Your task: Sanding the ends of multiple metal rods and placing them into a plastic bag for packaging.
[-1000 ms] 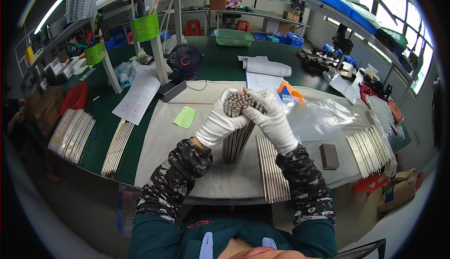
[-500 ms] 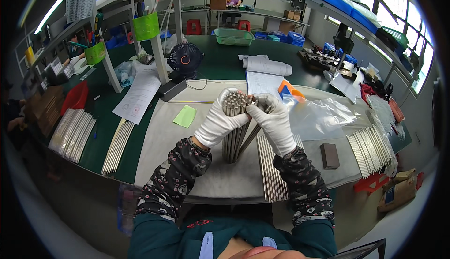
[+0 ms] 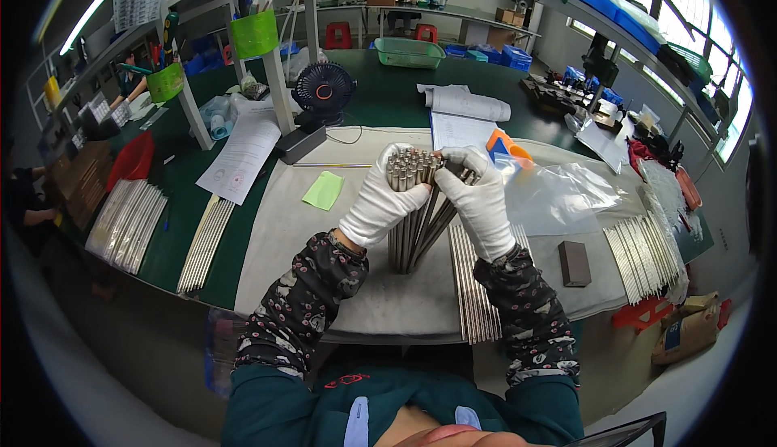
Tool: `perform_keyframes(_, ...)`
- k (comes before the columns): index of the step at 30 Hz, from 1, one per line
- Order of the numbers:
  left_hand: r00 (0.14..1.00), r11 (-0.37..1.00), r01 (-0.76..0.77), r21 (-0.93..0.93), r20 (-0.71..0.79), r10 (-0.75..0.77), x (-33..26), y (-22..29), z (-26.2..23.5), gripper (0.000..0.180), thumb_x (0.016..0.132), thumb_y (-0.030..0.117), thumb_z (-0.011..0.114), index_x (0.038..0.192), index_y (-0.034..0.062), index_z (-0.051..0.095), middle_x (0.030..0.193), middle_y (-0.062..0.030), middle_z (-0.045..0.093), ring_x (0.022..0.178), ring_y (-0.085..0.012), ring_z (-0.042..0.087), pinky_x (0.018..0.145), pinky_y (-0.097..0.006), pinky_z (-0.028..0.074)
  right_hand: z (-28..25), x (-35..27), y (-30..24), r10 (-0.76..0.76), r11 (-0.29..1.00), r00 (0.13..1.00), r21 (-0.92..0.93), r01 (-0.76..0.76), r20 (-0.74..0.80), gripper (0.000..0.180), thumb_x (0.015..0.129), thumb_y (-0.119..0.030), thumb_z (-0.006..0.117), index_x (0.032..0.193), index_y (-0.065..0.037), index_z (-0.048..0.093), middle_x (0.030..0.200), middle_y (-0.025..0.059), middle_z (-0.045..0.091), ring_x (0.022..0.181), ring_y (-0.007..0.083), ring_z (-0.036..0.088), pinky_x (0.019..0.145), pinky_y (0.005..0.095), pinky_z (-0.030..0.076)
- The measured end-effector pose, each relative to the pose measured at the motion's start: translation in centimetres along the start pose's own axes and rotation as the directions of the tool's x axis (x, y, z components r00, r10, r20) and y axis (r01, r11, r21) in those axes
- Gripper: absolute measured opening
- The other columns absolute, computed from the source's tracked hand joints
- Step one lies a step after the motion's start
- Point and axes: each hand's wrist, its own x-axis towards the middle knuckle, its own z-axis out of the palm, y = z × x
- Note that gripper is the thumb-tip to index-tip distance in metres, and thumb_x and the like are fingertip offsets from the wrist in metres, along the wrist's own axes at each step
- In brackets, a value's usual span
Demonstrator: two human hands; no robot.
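A bundle of thin metal tubes stands upright on the grey mat. My left hand, in a white glove, wraps around the bundle's upper part. My right hand, also gloved, holds a few tubes leaning away from the right side of the bundle, fingers at their tops. More tubes lie flat in a row on the mat under my right forearm.
A clear plastic bag and an orange-blue tool lie right of my hands, a dark block nearer. Rows of tubes lie at the right edge and left. A small black fan, papers and a green note sit behind.
My right hand has pulled a few tubes away from the bundle so they lean right. The left hand keeps its grip on the upright bundle.
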Motion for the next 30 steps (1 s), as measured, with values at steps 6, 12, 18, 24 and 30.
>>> perform_keyframes(6, 1.000, 1.000, 0.004, -0.022, -0.003, -0.004, 0.0, -0.4, 0.0, 0.033, 0.081, 0.003, 0.068, 0.110, 0.0038, 0.051, 0.101, -0.0007, 0.062, 0.093, -0.0072, 0.059, 0.082, -0.024, 0.049, -0.1, 0.1, 0.7, 0.136, 0.987, 0.991, 0.085, -0.136, 0.014, 0.022, 0.079, -0.003, 0.065, 0.101, -0.002, 0.063, 0.088, -0.0003, 0.055, 0.076, 0.0065, 0.051, 0.069, 0.0228, 0.044)
perform_keyframes(12, 0.998, 0.998, 0.057, -0.018, -0.023, -0.057, -0.2, 0.1, 0.2, 0.034, 0.081, 0.004, 0.069, 0.110, 0.0038, 0.052, 0.100, 0.0000, 0.062, 0.093, -0.0070, 0.059, 0.081, -0.023, 0.049, 0.7, 0.1, -0.1, 0.060, 0.974, 0.998, 0.217, -0.065, 0.028, 0.025, 0.079, -0.002, 0.064, 0.104, -0.003, 0.062, 0.089, 0.0001, 0.057, 0.080, 0.0071, 0.052, 0.073, 0.0238, 0.045)
perform_keyframes(18, 0.997, 0.999, -0.021, 0.034, -0.068, 0.024, -0.2, -0.5, 0.3, 0.030, 0.082, 0.002, 0.068, 0.108, 0.0037, 0.054, 0.097, 0.0000, 0.063, 0.089, -0.0067, 0.060, 0.079, -0.023, 0.051, 0.6, 0.2, 0.8, 0.019, 0.995, 1.000, 0.101, -0.017, -0.015, 0.024, 0.080, -0.004, 0.066, 0.104, -0.003, 0.063, 0.089, 0.0011, 0.057, 0.078, 0.0074, 0.051, 0.072, 0.0228, 0.044)
perform_keyframes(24, 0.995, 0.998, 0.051, 0.030, -0.091, -0.048, -0.2, 0.1, 0.4, 0.030, 0.082, 0.001, 0.068, 0.109, 0.0033, 0.054, 0.097, 0.0001, 0.063, 0.089, -0.0065, 0.060, 0.078, -0.022, 0.051, 1.2, 0.2, -0.2, 0.021, 0.993, 0.999, 0.118, -0.015, -0.049, 0.021, 0.079, -0.004, 0.069, 0.099, -0.002, 0.062, 0.087, 0.0020, 0.057, 0.075, 0.0074, 0.051, 0.068, 0.0229, 0.044)
perform_keyframes(30, 0.995, 1.000, -0.005, -0.005, -0.098, 0.004, -0.5, -0.3, 0.7, 0.031, 0.082, 0.000, 0.067, 0.109, 0.0032, 0.053, 0.099, 0.0000, 0.062, 0.091, -0.0066, 0.059, 0.079, -0.022, 0.050, 1.0, 0.3, 0.3, -0.080, 0.995, 0.996, -0.071, 0.077, -0.041, 0.025, 0.078, -0.004, 0.070, 0.102, -0.003, 0.061, 0.082, 0.0011, 0.056, 0.072, 0.0070, 0.050, 0.067, 0.0228, 0.044)
